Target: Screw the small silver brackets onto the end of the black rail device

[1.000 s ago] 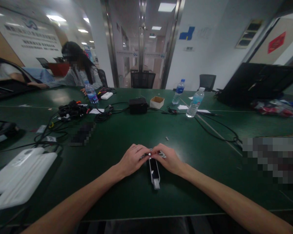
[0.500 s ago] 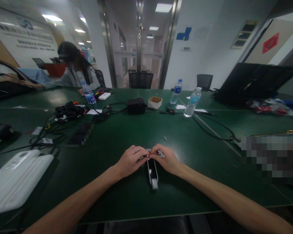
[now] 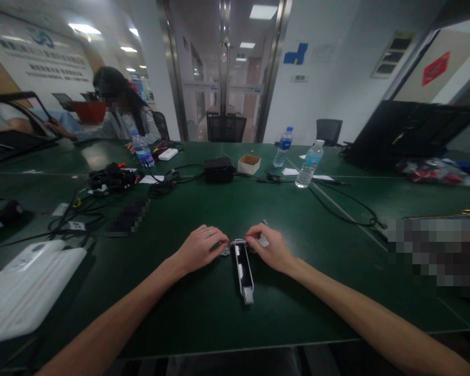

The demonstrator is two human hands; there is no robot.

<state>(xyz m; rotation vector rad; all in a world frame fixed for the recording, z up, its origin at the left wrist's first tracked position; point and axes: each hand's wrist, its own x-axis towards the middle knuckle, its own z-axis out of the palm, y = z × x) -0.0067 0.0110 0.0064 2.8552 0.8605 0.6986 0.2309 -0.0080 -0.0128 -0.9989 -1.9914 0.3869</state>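
A long, narrow device (image 3: 243, 271) with a white rim and dark inside lies on the green table, a pale tab (image 3: 248, 296) at its near end. Left of its far end, my left hand (image 3: 201, 247) has thumb and fingers pinched together. My right hand (image 3: 273, 247) makes a similar pinch on the right side of that end. Whatever is between the fingertips is too small to name. A thin bar appears to span the far end between the hands. A small metallic piece (image 3: 225, 251) lies under my left fingertips; another pale piece (image 3: 263, 241) shows partly behind my right hand.
A tiny metal part (image 3: 265, 222) lies beyond my right hand. Farther back are a black box (image 3: 218, 170), an open carton (image 3: 249, 164), water bottles (image 3: 309, 164) and cables. White panels (image 3: 35, 287) and a blurred dark slab (image 3: 128, 216) are at left. A person (image 3: 127, 112) sits across the table.
My hands were together over the device's far end and have now drawn apart to either side, uncovering that end. The device stays in place. The view shifted slightly right earlier.
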